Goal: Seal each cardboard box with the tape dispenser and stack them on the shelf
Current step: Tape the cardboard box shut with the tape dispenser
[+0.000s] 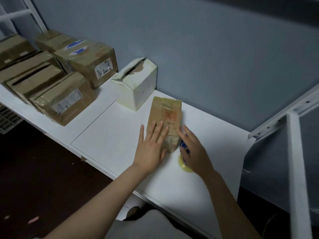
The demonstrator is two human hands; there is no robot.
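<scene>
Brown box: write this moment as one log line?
left hand flat on small brown cardboard box | right hand grips blue tape dispenser | box on white shelf

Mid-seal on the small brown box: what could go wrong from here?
1. The left hand only presses flat on the small brown box, so pulling the tape dispenser held in the right hand may drag the box and wrinkle the tape.
2. If the box slides away, it could bump the white box just behind it.
</scene>
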